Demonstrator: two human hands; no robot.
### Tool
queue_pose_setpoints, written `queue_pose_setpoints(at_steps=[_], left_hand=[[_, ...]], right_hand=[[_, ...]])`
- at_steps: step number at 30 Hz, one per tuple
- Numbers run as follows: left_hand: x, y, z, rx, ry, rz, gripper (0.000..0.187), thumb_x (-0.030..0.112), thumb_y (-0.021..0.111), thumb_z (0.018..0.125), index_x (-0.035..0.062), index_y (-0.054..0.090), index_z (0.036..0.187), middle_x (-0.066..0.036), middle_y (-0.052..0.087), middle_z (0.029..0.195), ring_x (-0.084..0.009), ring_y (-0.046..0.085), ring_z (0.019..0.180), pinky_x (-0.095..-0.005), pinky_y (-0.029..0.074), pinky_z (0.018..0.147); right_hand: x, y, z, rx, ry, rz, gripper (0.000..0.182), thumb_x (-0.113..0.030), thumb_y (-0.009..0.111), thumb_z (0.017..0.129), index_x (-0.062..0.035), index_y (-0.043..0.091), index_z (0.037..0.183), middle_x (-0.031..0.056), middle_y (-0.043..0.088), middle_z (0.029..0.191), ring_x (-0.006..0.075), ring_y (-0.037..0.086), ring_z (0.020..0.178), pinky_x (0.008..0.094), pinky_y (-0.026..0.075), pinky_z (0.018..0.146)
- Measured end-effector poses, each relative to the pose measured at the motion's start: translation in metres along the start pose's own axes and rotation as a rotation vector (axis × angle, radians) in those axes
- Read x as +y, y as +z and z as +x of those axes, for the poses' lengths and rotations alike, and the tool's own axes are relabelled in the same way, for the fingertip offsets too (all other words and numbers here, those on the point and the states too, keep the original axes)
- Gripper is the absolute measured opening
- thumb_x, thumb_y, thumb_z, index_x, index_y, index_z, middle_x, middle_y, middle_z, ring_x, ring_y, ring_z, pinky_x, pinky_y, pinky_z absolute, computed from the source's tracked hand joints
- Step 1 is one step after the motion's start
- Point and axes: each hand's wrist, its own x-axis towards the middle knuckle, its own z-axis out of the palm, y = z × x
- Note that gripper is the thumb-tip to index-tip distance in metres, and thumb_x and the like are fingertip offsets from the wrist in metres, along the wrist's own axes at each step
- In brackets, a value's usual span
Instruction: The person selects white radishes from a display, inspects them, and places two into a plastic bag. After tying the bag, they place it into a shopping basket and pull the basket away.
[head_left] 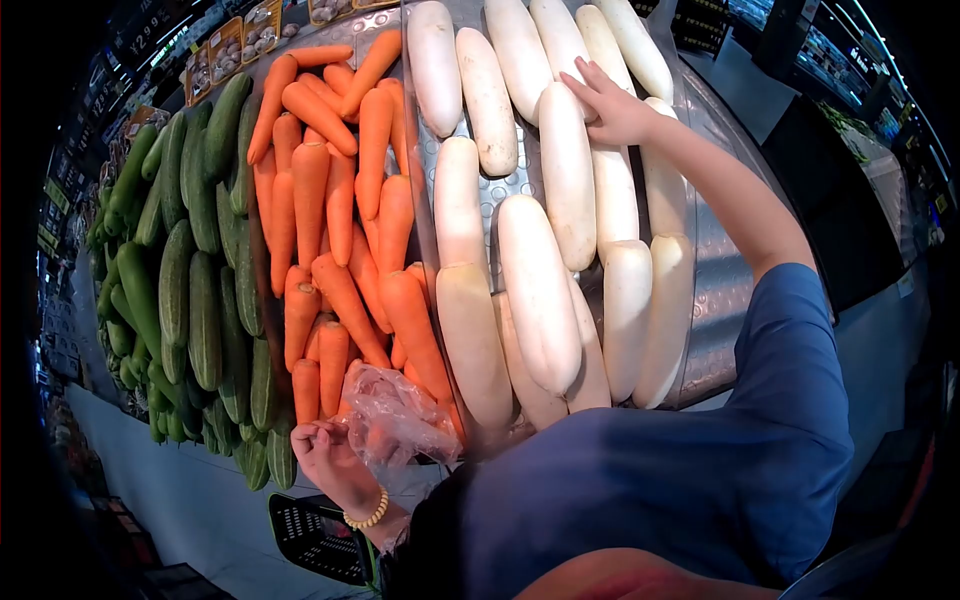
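My left hand has its fingers closed on a thin clear plastic bag, which hangs crumpled in front of the lower carrots. A beaded bracelet circles that wrist. My right hand reaches over the white radishes with its fingers apart, lying at the upper end of one white radish. No radish is gripped in it. Around it, several more white radishes lie in rows, among them a large one on top nearer my body.
Green cucumbers are heaped left of the carrots. Packed trays stand along the far left edge. Below my left hand is a black shopping basket. The stand's metal edge runs along the right, beside a dark panel.
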Motion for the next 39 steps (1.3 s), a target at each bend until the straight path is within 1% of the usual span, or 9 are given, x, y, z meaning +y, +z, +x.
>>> queue_pose_setpoints(at_steps=[7,12,15,19,22,30,32,35,39], left_hand=[[0.015,0.002,-0.005,-0.387,0.087,-0.006,0.022,0.015,0.054,0.079,0.0027,0.044,0.094,-0.009,0.047,0.092,-0.0212,0.047,0.084,-0.0349,0.038,0.083],[0.025,-0.014,-0.009,-0.424,0.109,-0.1,0.029,0.013,0.062,0.071,0.0003,0.047,0.092,-0.012,0.05,0.089,-0.0247,0.05,0.085,-0.0341,0.04,0.08],[0.026,-0.012,-0.01,-0.318,0.13,-0.127,0.03,0.015,0.062,0.071,0.0006,0.047,0.091,-0.012,0.05,0.089,-0.0251,0.05,0.087,-0.0347,0.039,0.083],[0.018,-0.004,-0.005,-0.256,0.08,-0.233,0.029,0.015,0.06,0.07,0.0008,0.047,0.091,-0.012,0.05,0.089,-0.0259,0.05,0.088,-0.0367,0.039,0.086],[0.014,0.006,-0.004,-0.27,0.081,-0.233,0.028,0.014,0.058,0.069,0.0005,0.047,0.09,-0.013,0.05,0.089,-0.0259,0.05,0.087,-0.0363,0.038,0.086],[0.028,0.016,-0.012,-0.249,0.139,-0.201,0.029,0.015,0.059,0.066,0.0001,0.048,0.087,-0.012,0.049,0.086,-0.0246,0.049,0.086,-0.0342,0.038,0.085],[0.033,0.01,-0.017,-0.284,0.139,-0.181,0.028,0.014,0.058,0.066,-0.0003,0.048,0.088,-0.012,0.05,0.087,-0.0239,0.049,0.085,-0.0339,0.038,0.085],[0.035,0.008,-0.014,-0.302,0.027,-0.197,0.03,0.014,0.058,0.065,-0.0012,0.049,0.089,-0.012,0.051,0.087,-0.0236,0.049,0.086,-0.0339,0.038,0.086],[0.034,0.037,0.005,-0.636,-0.032,-0.157,0.023,0.001,0.06,0.076,-0.002,0.05,0.097,-0.012,0.056,0.097,-0.0193,0.054,0.092,-0.0294,0.043,0.081]], right_hand=[[-0.02,0.016,0.006,0.158,0.108,-0.199,0.073,-0.009,0.065,0.074,-0.0154,0.03,0.138,0.0204,0.025,0.144,0.0377,0.026,0.132,0.0404,0.034,0.104],[-0.011,0.014,0.001,0.346,-0.04,-0.221,0.066,-0.014,0.065,0.078,-0.013,0.035,0.136,0.0188,0.036,0.139,0.0384,0.041,0.123,0.0387,0.044,0.093],[0.0,-0.001,0.012,0.584,-0.118,-0.022,0.067,-0.016,0.066,0.079,-0.0112,0.033,0.137,0.0181,0.035,0.139,0.0348,0.04,0.124,0.0373,0.044,0.094],[-0.009,-0.023,0.044,0.854,0.124,0.319,0.067,-0.019,0.07,0.077,-0.0023,0.036,0.133,0.017,0.037,0.139,0.0267,0.049,0.115,0.0328,0.039,0.097],[-0.005,-0.025,0.082,1.09,0.126,0.39,0.057,-0.025,0.073,0.072,-0.0031,0.049,0.119,0.0188,0.046,0.131,0.0307,0.049,0.117,0.0356,0.042,0.094],[0.009,-0.095,0.157,1.308,0.424,0.778,0.024,-0.018,0.075,0.064,-0.0057,0.067,0.083,0.008,0.066,0.081,0.0194,0.062,0.075,0.03,0.049,0.071],[0.008,-0.12,0.145,1.367,0.278,1.082,0.02,-0.006,0.073,0.066,-0.0001,0.065,0.083,0.0083,0.065,0.082,0.0138,0.061,0.075,0.0247,0.048,0.068],[-0.034,-0.158,0.089,1.299,-0.001,1.252,0.023,-0.003,0.066,0.07,0.0034,0.062,0.091,0.0124,0.065,0.088,0.0207,0.063,0.082,0.0292,0.051,0.075],[-0.122,-0.199,0.0,1.087,-0.017,1.323,0.034,-0.014,0.053,0.075,0.0065,0.056,0.103,0.0207,0.06,0.104,0.0337,0.06,0.1,0.0417,0.047,0.09]])
